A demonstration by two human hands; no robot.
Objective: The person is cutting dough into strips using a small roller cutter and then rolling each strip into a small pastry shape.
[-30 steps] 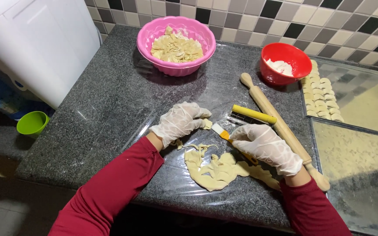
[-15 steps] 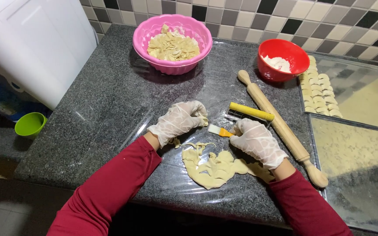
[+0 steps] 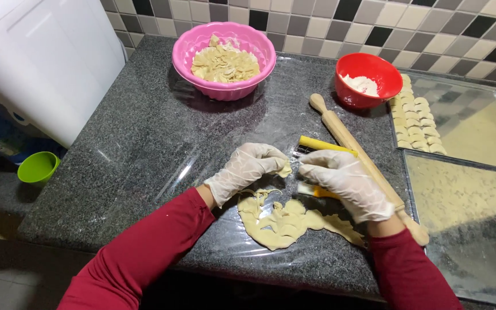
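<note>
Both hands wear clear plastic gloves and red sleeves. My left hand [image 3: 247, 167] pinches a small cut piece of dough [image 3: 284, 170] at its fingertips. Just to its right, my right hand [image 3: 345, 182] has its fingers curled towards that same piece, over a yellow-handled tool [image 3: 317, 191] on the counter. A second yellow-handled tool [image 3: 324, 146] lies just beyond. Below the hands lies a rolled-out sheet of dough [image 3: 285, 223] with pieces cut out of it, on clear plastic film. A wooden rolling pin [image 3: 358, 154] lies diagonally at the right.
A pink bowl [image 3: 186, 57] of dough scraps and a red bowl [image 3: 351, 95] of flour stand at the back. Metal trays [image 3: 466, 189] at the right hold rows of shaped dough pieces [image 3: 413, 123]. A white appliance [image 3: 41, 63] and a green cup [image 3: 38, 168] are at the left.
My hands have drawn closer together over the dough piece. My right hand has shifted up and left, off the yellow-handled tool, which lies under it.
</note>
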